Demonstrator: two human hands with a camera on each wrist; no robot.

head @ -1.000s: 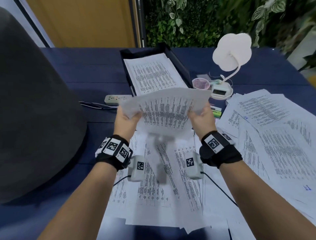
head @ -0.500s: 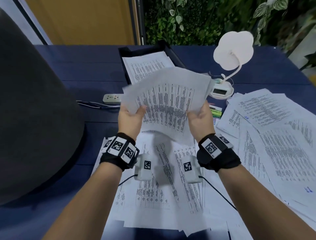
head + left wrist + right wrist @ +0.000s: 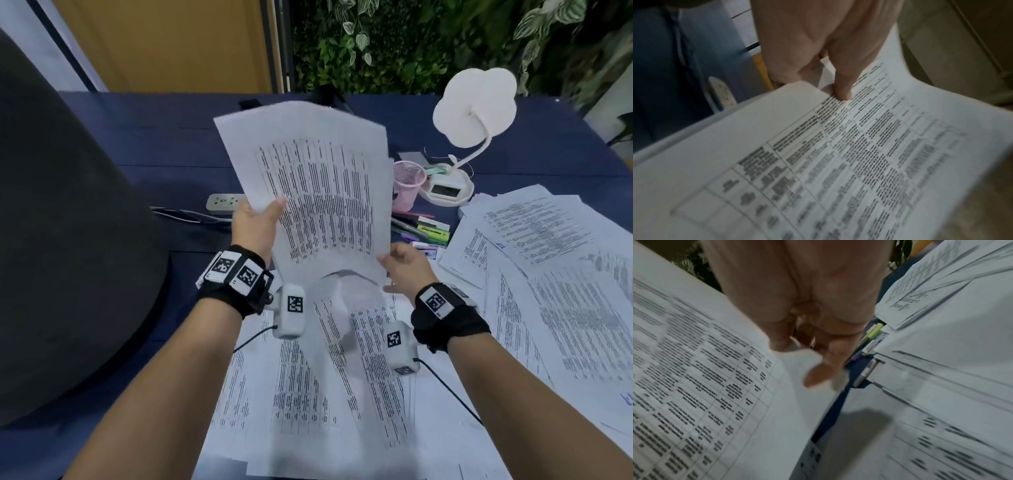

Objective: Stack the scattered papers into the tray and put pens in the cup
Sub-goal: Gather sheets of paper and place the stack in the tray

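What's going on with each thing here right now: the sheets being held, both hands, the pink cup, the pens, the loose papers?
Held sheets: lifted off the table, tilted, bowed.
Left hand: grips the sheets' left edge.
Right hand: at the sheets' lower right corner; grip unclear.
Pink cup: upright; no pens visible inside.
Pens: lying on the table beside the cup.
Loose papers: scattered over the table.
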